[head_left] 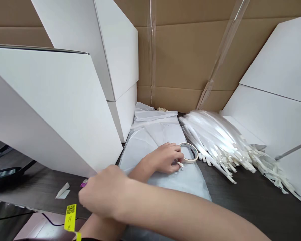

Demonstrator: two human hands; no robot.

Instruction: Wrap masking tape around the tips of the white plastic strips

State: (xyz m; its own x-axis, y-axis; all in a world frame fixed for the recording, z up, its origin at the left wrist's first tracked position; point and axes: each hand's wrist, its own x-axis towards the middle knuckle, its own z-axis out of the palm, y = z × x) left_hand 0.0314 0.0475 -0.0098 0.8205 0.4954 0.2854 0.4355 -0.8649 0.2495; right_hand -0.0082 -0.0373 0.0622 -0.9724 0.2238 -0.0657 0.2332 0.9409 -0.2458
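Observation:
My left hand (164, 158) rests on a pale roll of masking tape (189, 153) and appears to hold its rim, with a short white strip (180, 164) showing below the fingers. Under that hand lies a sheet of translucent white plastic (158, 137). Just right of the roll is a heap of glossy white strips (215, 144) with taped ends. My right hand (102, 190) crosses above my left forearm, its fingers curled next to a small purple object (84, 183). The hand hides most of that object, so I cannot tell if it is held.
Large white boxes (50, 107) stand upright at the left, with more at the right (273, 110). A cardboard sheet (185, 57) forms the back wall. The dark tabletop (251, 187) holds a white paper scrap (62, 191). A yellow QR-code tag (70, 217) hangs near the lower edge.

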